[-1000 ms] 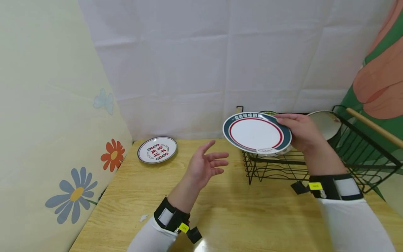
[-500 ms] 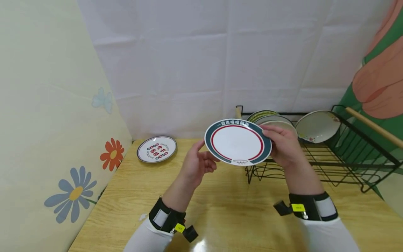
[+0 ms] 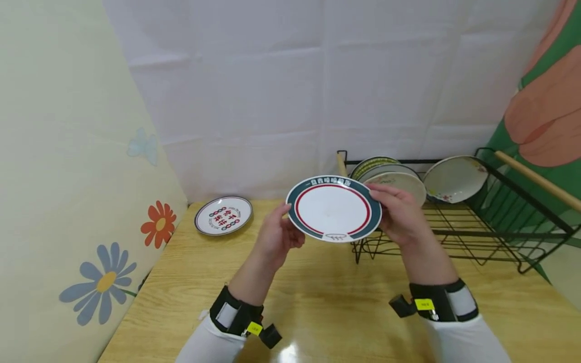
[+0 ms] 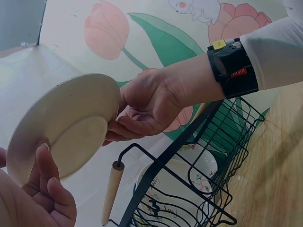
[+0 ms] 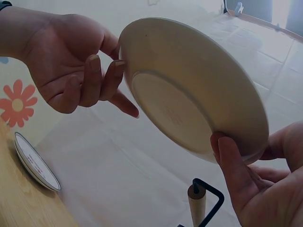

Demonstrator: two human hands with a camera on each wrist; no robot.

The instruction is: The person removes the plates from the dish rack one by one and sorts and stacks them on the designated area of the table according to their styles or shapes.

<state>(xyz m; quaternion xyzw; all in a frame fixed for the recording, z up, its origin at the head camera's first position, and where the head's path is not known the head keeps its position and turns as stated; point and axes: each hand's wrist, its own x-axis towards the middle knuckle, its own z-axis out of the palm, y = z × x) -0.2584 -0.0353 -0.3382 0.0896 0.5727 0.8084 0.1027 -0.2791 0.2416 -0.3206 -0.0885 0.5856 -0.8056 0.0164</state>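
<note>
Held up above the table is a white plate (image 3: pixel 333 209) with a dark teal rim band, a red ring and printed characters; its plain underside faces both wrist cameras. My right hand (image 3: pixel 401 214) pinches its right edge, thumb on top and fingers beneath. At the opposite edge, my left hand (image 3: pixel 274 237) grips the rim with the thumb on top and fingertips bent against the underside. A second plate (image 3: pixel 224 216), white with red characters and a dark rim line, lies on the table at the back left.
A black wire dish rack (image 3: pixel 454 232) with wooden handles stands at the right. In it lean several plates (image 3: pixel 399 184) at its left end and a white floral bowl (image 3: pixel 456 179) at the back. A white cloth (image 3: pixel 254 101) hangs behind the wooden table (image 3: pixel 317 302).
My right hand has carried the teal-rimmed plate left, away from in front of the rack. The left hand, earlier apart with spread fingers, now holds the plate's left edge.
</note>
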